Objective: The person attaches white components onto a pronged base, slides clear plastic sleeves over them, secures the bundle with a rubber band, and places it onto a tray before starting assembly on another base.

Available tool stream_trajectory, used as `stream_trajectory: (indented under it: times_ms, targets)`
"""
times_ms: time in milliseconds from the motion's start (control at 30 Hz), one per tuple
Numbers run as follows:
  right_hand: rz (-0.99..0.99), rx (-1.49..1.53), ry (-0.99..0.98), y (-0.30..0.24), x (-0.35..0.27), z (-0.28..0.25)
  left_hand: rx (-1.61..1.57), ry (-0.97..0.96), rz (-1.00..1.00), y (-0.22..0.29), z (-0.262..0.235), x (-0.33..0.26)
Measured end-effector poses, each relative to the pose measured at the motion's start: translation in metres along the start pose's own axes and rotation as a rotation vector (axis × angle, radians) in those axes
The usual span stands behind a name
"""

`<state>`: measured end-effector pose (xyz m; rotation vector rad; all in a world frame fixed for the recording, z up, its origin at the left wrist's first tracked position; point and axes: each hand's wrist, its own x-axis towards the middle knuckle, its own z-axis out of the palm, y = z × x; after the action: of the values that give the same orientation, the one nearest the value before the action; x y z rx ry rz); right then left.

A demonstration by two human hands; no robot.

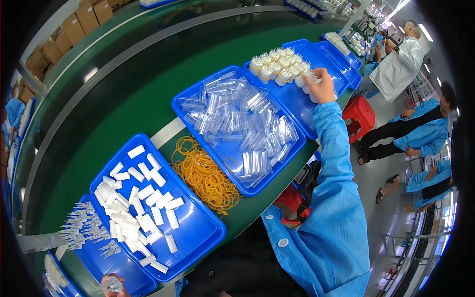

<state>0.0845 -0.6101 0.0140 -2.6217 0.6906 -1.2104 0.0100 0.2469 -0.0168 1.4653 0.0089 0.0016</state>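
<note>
My right hand (322, 88) reaches over the far blue tray (324, 64). Its fingers pinch one of the white cylinder assemblies with clear pronged tops, at the right end of the rows of assemblies (279, 64) standing upright there. At the lower left edge of the view, my left hand (120, 291) is closed around a clear plastic part (112, 284), partly cut off by the frame. Nearest that hand is a blue tray (106, 270) with a heap of clear pronged plastic parts (81, 225).
Between my hands lie a tray (200, 232) of white cylinders (131, 227), a pile of yellow rubber bands (205, 178) and a tray (180, 106) of clear plastic tubes (232, 116). All rest on a green bench (123, 109). Red stools (358, 116) and several people stand right.
</note>
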Motion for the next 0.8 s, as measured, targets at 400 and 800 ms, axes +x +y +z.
stream_trajectory:
  times_ms: [400, 800]
  targets:
    - [-0.009, 0.064, -0.37, -0.073, 0.004, 0.004, 0.194, -0.043, 0.161, 0.022, 0.088, -0.015]
    - [0.012, 0.219, -0.254, -0.082, -0.008, 0.008, -0.549, -0.129, 0.301, 0.0, 0.126, -0.028]
